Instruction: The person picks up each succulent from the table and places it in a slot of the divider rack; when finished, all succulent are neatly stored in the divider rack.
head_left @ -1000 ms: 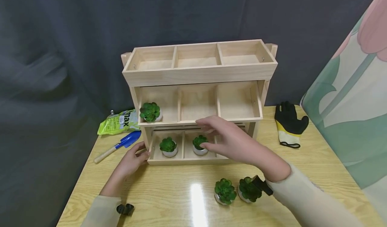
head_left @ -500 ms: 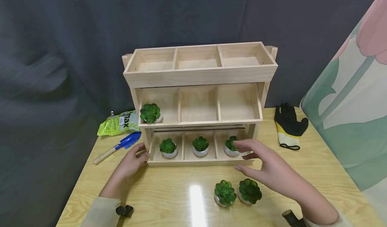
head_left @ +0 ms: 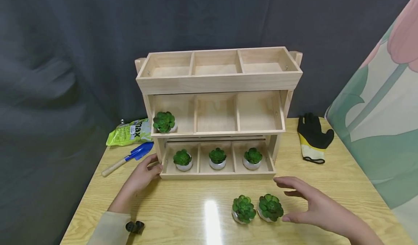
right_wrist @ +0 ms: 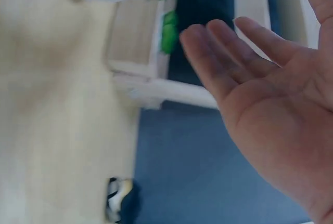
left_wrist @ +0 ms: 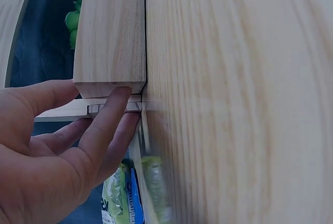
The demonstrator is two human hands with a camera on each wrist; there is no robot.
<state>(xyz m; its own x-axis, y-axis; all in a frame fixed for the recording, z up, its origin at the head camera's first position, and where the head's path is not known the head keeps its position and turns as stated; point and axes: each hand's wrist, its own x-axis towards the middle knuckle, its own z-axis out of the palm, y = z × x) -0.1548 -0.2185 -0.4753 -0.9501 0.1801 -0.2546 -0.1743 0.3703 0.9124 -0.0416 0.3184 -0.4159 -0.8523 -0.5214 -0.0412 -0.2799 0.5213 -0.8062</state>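
Head view says this wooden planter shelf [head_left: 219, 84] is probably about 2/3 sorted if every visible pot is meant to go in: 4 of the 6 little potted succulents are up, 2 aren't. The bottom tier [head_left: 218, 177] is full, with a left succulent [head_left: 183, 159], a middle succulent [head_left: 217, 158] and a right succulent [head_left: 253, 158], 1 per compartment. The middle tier [head_left: 216, 113] only has a lone succulent [head_left: 164, 122] in its left compartment, and the top tier [head_left: 217, 69] has 0 plants. That's 5 vacant slots, so the last 2 can't fill the whole rack. Those are the nearer-left succulent [head_left: 243, 209] and the nearer-right succulent [head_left: 270, 207], sitting side by side on the table [head_left: 176, 212] in front of the shelf. The right hand [head_left: 315, 207] looks wide open, thumb and fingers well spread in a loose C, nothing in it; the thumb tip is right beside that nearer-right pot, can't tell if it's touching. The left hand [head_left: 142, 175] has fairly straight fingers, and its wrist cam shows the fingertips against the bottom tier's end, more steadying than clamping imo.
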